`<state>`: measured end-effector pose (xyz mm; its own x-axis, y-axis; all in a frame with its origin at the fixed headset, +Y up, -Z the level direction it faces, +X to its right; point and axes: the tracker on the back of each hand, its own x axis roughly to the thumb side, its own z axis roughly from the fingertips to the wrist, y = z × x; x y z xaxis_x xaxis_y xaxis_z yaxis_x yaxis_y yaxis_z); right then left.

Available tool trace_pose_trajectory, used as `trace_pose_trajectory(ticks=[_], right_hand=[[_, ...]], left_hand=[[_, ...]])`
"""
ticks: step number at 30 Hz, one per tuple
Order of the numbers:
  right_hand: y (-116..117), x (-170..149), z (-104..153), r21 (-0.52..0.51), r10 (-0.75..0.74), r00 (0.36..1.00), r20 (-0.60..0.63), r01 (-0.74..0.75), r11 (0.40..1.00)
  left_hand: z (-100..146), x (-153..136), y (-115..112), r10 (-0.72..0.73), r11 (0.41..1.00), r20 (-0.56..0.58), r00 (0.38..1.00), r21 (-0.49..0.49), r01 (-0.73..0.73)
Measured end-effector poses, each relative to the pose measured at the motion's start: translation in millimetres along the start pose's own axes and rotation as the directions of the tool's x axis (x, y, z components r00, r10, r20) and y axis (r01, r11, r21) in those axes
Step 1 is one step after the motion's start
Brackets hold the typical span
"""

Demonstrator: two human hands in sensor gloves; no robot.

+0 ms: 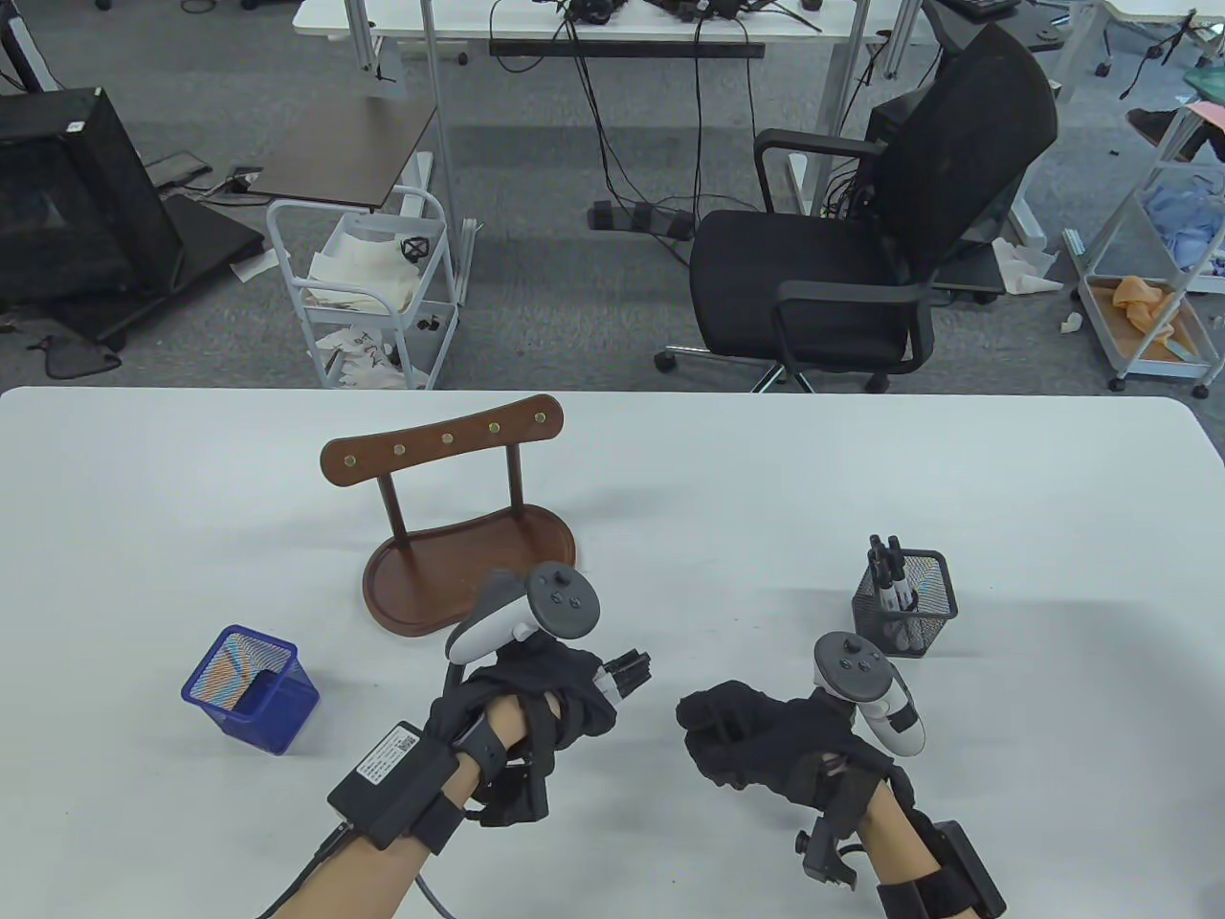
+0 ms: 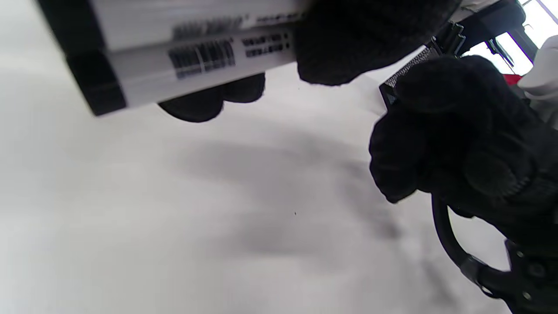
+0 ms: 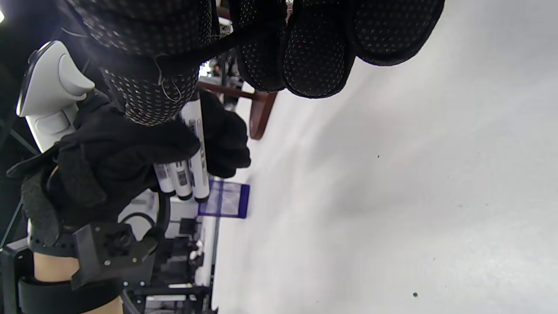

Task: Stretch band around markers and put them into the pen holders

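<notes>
The left hand is clamped around a bundle of markers; the black caps project from the fist toward the right hand. In the right wrist view, three white barrels are visible side by side below the left glove. Whether a band is on the bundle cannot be determined.

The right hand is just beside the marker tips, not touching them. Its fingers are curled together; no object is visible inside them.

A black mesh holder stands on the worktop beyond the right hand, slightly to its outer side. It contains several markers, standing upright with caps up.

A blue mesh holder stands to the outer side of the left hand, well apart from it. Its contents cannot be determined.

A wooden rack with an oval base stands directly beyond the left hand.
</notes>
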<state>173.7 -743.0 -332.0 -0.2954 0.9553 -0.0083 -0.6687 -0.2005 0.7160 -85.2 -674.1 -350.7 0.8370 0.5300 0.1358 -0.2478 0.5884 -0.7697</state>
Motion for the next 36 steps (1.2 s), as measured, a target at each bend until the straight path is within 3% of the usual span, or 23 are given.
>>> trace_pose_trajectory(ticks=[5,10,19,30,36], right_hand=[[-1,1,1,-0.035,0.01,1.0,-0.001,-0.01,0.999],[4,6,0,-0.054,0.05,0.999,0.019,-0.049,0.997],[8,12,0,-0.155,0.152,0.988,-0.001,-0.151,0.976],[12,16,-7,-0.135,0.277,0.957,-0.083,-0.286,0.949],[7,17,-6,-0.173,0.308,0.944,-0.116,-0.324,0.93]], left_hand=[[-7,8,-8,-0.058,0.989,0.034,0.998,-0.137,0.062],[-18,13,-17,-0.102,0.973,0.067,0.993,-0.203,0.114],[-31,17,-22,-0.139,0.966,0.051,0.989,-0.212,0.147],[-41,32,-29,-0.192,0.955,0.066,0.979,-0.218,0.202],[-39,37,-32,-0.178,0.96,0.101,0.979,-0.2,0.195]])
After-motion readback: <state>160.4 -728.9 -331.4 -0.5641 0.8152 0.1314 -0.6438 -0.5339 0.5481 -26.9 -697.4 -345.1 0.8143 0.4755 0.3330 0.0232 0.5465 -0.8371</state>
